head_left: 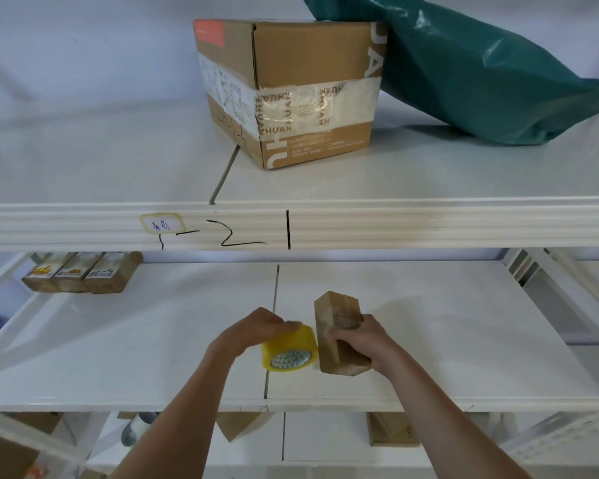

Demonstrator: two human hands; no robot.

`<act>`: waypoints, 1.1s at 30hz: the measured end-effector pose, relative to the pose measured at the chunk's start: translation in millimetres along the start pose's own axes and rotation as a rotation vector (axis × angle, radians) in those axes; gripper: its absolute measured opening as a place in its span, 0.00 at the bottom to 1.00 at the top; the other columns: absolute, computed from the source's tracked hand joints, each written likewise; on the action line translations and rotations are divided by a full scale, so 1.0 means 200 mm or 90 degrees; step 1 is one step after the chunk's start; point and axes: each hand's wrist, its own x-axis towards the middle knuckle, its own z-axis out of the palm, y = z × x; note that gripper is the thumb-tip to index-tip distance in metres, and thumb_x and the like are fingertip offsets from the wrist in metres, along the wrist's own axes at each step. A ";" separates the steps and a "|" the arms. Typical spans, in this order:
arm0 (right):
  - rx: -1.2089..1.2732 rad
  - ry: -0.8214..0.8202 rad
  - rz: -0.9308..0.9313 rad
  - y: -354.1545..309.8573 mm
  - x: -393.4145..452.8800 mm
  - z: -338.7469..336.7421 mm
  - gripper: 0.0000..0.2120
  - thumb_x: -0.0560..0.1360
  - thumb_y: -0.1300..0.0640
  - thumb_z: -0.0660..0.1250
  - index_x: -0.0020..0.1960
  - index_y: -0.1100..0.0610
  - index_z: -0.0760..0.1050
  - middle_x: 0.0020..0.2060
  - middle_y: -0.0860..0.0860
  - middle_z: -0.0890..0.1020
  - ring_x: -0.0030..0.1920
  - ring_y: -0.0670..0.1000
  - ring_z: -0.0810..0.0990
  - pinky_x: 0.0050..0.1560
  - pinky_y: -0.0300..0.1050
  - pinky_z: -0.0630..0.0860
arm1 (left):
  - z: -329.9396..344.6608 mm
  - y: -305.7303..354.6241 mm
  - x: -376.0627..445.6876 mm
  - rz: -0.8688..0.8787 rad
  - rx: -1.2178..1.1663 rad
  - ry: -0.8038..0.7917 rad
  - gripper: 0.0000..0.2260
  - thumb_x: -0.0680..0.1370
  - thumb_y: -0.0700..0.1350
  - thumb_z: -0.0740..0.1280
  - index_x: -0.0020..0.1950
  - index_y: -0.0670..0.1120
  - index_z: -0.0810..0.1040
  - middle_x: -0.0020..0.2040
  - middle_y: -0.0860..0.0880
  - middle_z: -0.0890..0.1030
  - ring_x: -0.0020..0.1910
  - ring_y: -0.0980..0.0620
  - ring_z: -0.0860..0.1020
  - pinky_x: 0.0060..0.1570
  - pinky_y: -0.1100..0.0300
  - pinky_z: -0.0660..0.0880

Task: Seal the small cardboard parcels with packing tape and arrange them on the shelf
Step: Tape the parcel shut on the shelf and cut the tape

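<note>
Fingertips of the left hand (256, 328) are partly hidden behind the roll of yellowish packing tape (289, 347), which is gripped from above over the middle shelf (464, 340); whether a strip has been pulled free cannot be made out. One small cardboard parcel (338, 335) is held just right of the roll, clasped by the right hand (362, 344) with the fingers curled round its near side; the print on its face is too blurred to be read. Three more small parcels (80, 273) are set side by side at the far left of the same shelf, their tops cut off by the white shelf beam (429, 224). On that beam a yellow-edged label (161, 225) with handwriting and black marker strokes are seen. On the upper shelf one large cardboard box (291, 95) is wrapped in tape printed "ZHUAN", and one green plastic bag (481, 70) leans against it, cut off at the frame's edge.
</note>
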 end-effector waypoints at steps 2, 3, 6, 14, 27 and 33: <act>0.016 -0.011 0.006 0.01 -0.01 -0.01 0.29 0.61 0.50 0.84 0.58 0.53 0.77 0.51 0.52 0.84 0.51 0.52 0.83 0.51 0.51 0.83 | -0.01 -0.04 0.01 0.021 0.025 -0.015 0.21 0.72 0.66 0.72 0.45 0.48 0.83 0.49 0.48 0.83 0.52 0.47 0.82 0.55 0.54 0.78; 0.022 -0.013 0.008 0.02 -0.01 0.00 0.28 0.61 0.50 0.84 0.57 0.52 0.76 0.51 0.52 0.84 0.51 0.52 0.83 0.50 0.50 0.83 | 0.00 -0.05 0.02 0.023 0.029 -0.002 0.21 0.72 0.66 0.73 0.44 0.48 0.83 0.47 0.48 0.83 0.50 0.48 0.82 0.54 0.54 0.79; 0.033 -0.013 0.012 0.03 -0.02 0.01 0.25 0.64 0.51 0.83 0.54 0.51 0.74 0.51 0.51 0.83 0.51 0.52 0.82 0.47 0.48 0.81 | 0.00 -0.04 0.03 0.030 0.050 0.049 0.23 0.70 0.67 0.73 0.44 0.47 0.84 0.45 0.47 0.84 0.46 0.49 0.83 0.51 0.54 0.80; 0.108 -0.036 -0.012 -0.03 -0.04 -0.03 0.30 0.65 0.54 0.83 0.58 0.50 0.68 0.52 0.50 0.80 0.52 0.51 0.81 0.50 0.50 0.81 | -0.03 -0.03 0.05 -0.035 0.274 0.126 0.33 0.68 0.76 0.66 0.39 0.44 0.82 0.35 0.49 0.79 0.36 0.53 0.78 0.40 0.60 0.74; 0.288 -0.155 -0.023 0.00 -0.01 -0.02 0.39 0.67 0.54 0.82 0.74 0.56 0.69 0.58 0.57 0.84 0.59 0.57 0.83 0.59 0.55 0.82 | 0.01 0.06 0.06 -0.013 0.125 0.110 0.27 0.69 0.71 0.71 0.35 0.45 0.78 0.36 0.48 0.78 0.36 0.52 0.77 0.38 0.60 0.72; 0.336 -0.227 -0.012 -0.02 -0.04 0.00 0.20 0.74 0.59 0.74 0.65 0.61 0.79 0.59 0.58 0.84 0.63 0.57 0.81 0.64 0.55 0.78 | 0.06 0.07 0.08 0.001 0.043 0.114 0.25 0.71 0.65 0.74 0.28 0.47 0.71 0.28 0.50 0.71 0.30 0.53 0.72 0.34 0.61 0.67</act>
